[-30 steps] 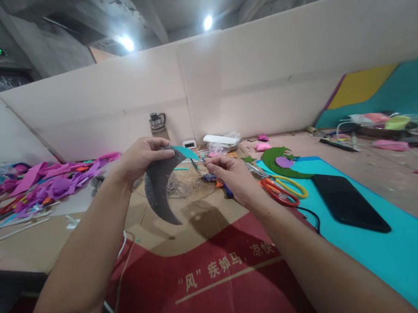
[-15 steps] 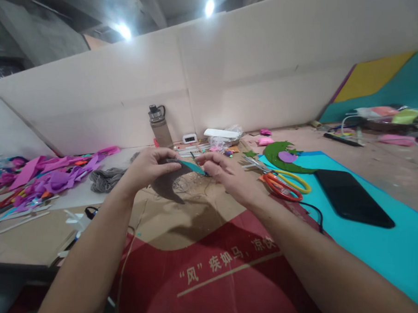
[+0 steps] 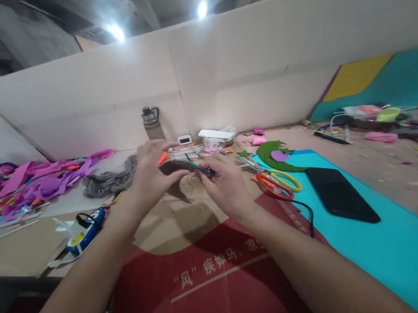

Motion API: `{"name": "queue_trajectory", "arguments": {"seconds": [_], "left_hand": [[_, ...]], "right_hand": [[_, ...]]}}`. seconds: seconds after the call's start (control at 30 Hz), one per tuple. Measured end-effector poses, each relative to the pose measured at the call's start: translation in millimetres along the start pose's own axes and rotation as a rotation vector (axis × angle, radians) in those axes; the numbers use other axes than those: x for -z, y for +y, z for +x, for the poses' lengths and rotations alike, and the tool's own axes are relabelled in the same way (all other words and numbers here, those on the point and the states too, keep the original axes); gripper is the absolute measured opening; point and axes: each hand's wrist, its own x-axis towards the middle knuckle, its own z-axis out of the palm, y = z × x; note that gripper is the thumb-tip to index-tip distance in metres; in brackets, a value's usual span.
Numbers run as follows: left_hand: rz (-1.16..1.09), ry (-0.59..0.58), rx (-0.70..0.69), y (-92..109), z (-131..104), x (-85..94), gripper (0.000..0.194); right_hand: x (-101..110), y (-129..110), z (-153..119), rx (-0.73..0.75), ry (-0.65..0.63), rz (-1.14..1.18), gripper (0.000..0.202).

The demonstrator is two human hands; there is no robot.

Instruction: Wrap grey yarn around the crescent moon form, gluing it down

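A dark grey felt-like crescent [image 3: 180, 191] with a teal strip [image 3: 197, 166] along its upper edge is held above the cardboard. My right hand [image 3: 225, 182] pinches its right end, thumb and fingers closed near the teal strip. My left hand [image 3: 148, 174] is at the crescent's left side with fingers raised and spread. Its thumb lies across the grey piece. A thin dark stick shows just above the right fingertips, and I cannot make out what it is. An orange tip [image 3: 163, 158] shows between the left thumb and index finger.
Scissors [image 3: 275, 185] and a black phone [image 3: 342, 194] lie right, on a turquoise sheet [image 3: 391, 256] beside a green crescent [image 3: 264, 154]. Grey yarn [image 3: 105, 183], purple scraps [image 3: 50, 184] and a blue-and-white device [image 3: 88, 232] are left. A bottle [image 3: 153, 125] stands behind.
My left fingers have opened away from the crescent, which has tilted so less teal shows. My right hand has closed in on its end. The view has shifted slightly to the right.
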Motion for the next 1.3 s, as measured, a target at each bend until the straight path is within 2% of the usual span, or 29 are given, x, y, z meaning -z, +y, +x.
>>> {"name": "queue_trajectory", "arguments": {"seconds": [0.07, 0.1, 0.17, 0.2, 0.23, 0.3, 0.33, 0.37, 0.4, 0.47, 0.53, 0.6, 0.67, 0.73, 0.8, 0.93, 1.03, 1.17, 1.23, 1.3], "left_hand": [[-0.057, 0.196, 0.070, 8.9, -28.7, -2.6, 0.029], [-0.172, 0.262, 0.115, 13.5, -44.0, -3.5, 0.022], [-0.462, 0.269, 0.273, 21.8, -70.4, -4.7, 0.018], [-0.606, 0.208, 0.408, 25.0, -79.1, -5.2, 0.020], [-0.766, 0.069, 0.598, 27.2, -84.1, -6.0, 0.027], [-1.168, -0.301, 0.998, 28.5, -83.4, -8.4, 0.054], [-1.332, -0.437, 1.158, 27.8, -79.2, -10.1, 0.063], [-1.463, -0.468, 1.257, 26.4, -73.5, -12.1, 0.067], [-1.566, -0.437, 1.297, 24.8, -67.3, -14.2, 0.068], [-1.654, -0.277, 1.297, 21.7, -56.2, -17.9, 0.055], [-1.622, -0.087, 1.255, 19.4, -48.5, -19.7, 0.026], [-1.520, -0.002, 1.182, 17.0, -43.9, -19.0, 0.008], [-1.413, 0.037, 1.098, 13.1, -41.0, -15.9, 0.014], [-1.336, 0.036, 1.031, 7.3, -39.1, -11.8, 0.017], [-1.286, 0.001, 0.976, 0.7, -37.9, -8.3, 0.019], [-1.222, -0.050, 0.909, -9.3, -36.4, -3.8, 0.033], [-1.175, -0.083, 0.880, -12.6, -34.6, -0.9, 0.041], [-1.163, -0.184, 0.857, -13.7, -33.1, 1.8, 0.039], [-1.155, -0.241, 0.864, -14.4, -33.9, 1.9, 0.037], [-1.147, -0.301, 0.875, -16.0, -35.1, 1.6, 0.035]], "right_hand": [[2.4, 2.5, -1.3, 0.126, 0.020, -0.140, 0.008], [3.5, 3.4, -1.9, 0.190, 0.029, -0.214, 0.009], [5.0, 4.5, -2.8, 0.297, 0.046, -0.340, 0.010], [5.6, 4.7, -3.2, 0.346, 0.055, -0.382, 0.010], [6.0, 4.7, -3.6, 0.394, 0.066, -0.412, 0.009], [6.9, 4.3, -4.5, 0.479, 0.081, -0.441, 0.008], [7.3, 4.0, -5.1, 0.519, 0.081, -0.443, 0.008], [7.6, 3.7, -5.8, 0.556, 0.075, -0.438, 0.009], [7.8, 3.4, -6.5, 0.589, 0.067, -0.427, 0.010], [7.7, 3.4, -7.6, 0.638, 0.052, -0.403, 0.013], [6.3, 4.3, -7.6, 0.631, 0.034, -0.374, 0.016], [3.7, 5.9, -6.1, 0.528, -0.019, -0.310, 0.024], [0.6, 7.7, -3.3, 0.342, -0.103, -0.180, 0.042], [-1.9, 9.3, -0.3, 0.150, -0.190, -0.009, 0.061], [-3.2, 10.8, 1.8, 0.018, -0.279, 0.166, 0.069], [-3.5, 14.8, 3.2, -0.105, -0.425, 0.440, 0.057], [-3.9, 19.1, 3.9, -0.120, -0.418, 0.478, 0.054], [-5.2, 22.2, 4.8, -0.010, -0.350, 0.402, 0.062], [-6.0, 21.4, 4.7, 0.061, -0.313, 0.364, 0.054], [-6.8, 19.7, 4.3, 0.079, -0.310, 0.338, 0.035]]}}
